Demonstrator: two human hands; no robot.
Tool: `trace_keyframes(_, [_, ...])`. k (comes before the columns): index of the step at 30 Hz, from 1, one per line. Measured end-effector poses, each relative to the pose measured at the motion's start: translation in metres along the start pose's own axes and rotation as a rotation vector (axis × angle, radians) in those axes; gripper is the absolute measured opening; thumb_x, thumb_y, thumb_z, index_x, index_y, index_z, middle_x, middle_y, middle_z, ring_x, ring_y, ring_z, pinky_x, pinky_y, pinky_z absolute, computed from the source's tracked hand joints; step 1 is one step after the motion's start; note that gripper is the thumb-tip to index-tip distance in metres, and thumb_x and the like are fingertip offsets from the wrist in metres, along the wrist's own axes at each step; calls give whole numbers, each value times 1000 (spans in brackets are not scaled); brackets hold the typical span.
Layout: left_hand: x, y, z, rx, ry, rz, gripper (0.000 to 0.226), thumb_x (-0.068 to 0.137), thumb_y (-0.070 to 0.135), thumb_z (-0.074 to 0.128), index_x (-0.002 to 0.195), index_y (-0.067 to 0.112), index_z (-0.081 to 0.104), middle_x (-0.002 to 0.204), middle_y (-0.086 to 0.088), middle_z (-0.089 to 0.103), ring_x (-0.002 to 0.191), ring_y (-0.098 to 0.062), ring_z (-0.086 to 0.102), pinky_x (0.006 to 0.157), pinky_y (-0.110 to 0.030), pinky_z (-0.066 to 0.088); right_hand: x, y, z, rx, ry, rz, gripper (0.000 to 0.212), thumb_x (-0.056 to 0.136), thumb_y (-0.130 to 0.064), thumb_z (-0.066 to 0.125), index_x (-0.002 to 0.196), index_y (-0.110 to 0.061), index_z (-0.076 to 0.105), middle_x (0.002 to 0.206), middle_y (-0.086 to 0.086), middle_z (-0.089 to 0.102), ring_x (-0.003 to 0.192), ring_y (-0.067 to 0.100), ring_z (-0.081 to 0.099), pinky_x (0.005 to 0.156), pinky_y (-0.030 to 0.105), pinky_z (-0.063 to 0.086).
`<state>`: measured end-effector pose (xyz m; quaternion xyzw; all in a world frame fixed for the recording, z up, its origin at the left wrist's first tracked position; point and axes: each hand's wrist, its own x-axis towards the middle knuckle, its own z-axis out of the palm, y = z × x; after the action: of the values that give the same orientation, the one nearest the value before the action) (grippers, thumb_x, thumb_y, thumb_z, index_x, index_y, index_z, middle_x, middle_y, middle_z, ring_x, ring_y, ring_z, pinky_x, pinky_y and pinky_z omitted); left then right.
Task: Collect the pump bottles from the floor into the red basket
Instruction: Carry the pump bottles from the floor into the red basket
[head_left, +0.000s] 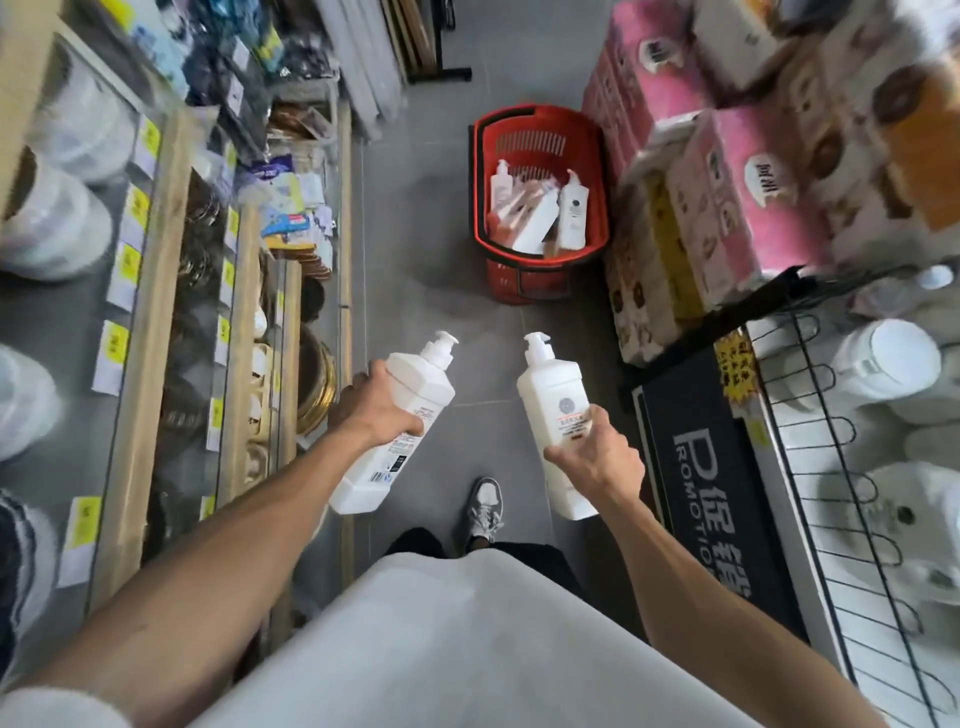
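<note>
I hold a white pump bottle in each hand above the grey floor of a shop aisle. My left hand (376, 402) grips the middle of one white pump bottle (415, 384), its pump pointing forward and right. My right hand (597, 460) grips another white pump bottle (550, 400) with a round grey logo, its pump pointing ahead. The red basket (597, 156) stands on the floor farther ahead, against the right-hand stacks. Several white pump bottles (571, 208) lie inside it.
Wooden shelves (150, 322) with bowls and yellow price tags run along the left. Pink and patterned tissue packs (727, 197) are stacked on the right, and a wire rack (841, 467) and a black promotion sign (711, 467) stand nearer. My shoe (485, 506) is on the grey floor.
</note>
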<state>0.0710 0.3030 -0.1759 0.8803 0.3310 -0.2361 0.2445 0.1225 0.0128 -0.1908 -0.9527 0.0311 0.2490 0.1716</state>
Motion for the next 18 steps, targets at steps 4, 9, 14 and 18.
trace_keyframes(4, [41, 19, -22, -39, -29, 5, 96, 58, 41, 89, 130, 17, 31, 125, -9, 53, 107, -33, 58, 87, -45, 53, 40, -28, -15, -1, -5, 9, 68, 68, -50, 70, 123, -23, 40, 108, 2, 66, 91, 29, 65, 81, 40, 52])
trace_keyframes(9, [95, 35, -46, -28, -44, 11, 97, 55, 42, 90, 129, 17, 32, 125, -9, 52, 108, -34, 57, 90, -47, 52, 79, -62, -23, 16, -3, 23, 73, 67, -53, 70, 126, -24, 38, 110, 2, 66, 92, 28, 66, 84, 44, 55])
trace_keyframes(14, [145, 40, -74, -29, -65, 39, 96, 54, 41, 90, 127, 16, 33, 124, -9, 53, 111, -35, 57, 92, -47, 51, 106, -98, -24, 38, 17, 68, 72, 66, -53, 69, 124, -25, 38, 108, 0, 65, 91, 27, 67, 83, 47, 57])
trace_keyframes(18, [181, 39, -100, -32, -84, 48, 98, 53, 42, 90, 128, 17, 33, 124, -9, 54, 111, -35, 57, 92, -47, 51, 124, -129, -26, 46, 27, 98, 71, 66, -55, 69, 122, -26, 37, 106, -1, 63, 90, 26, 67, 82, 47, 58])
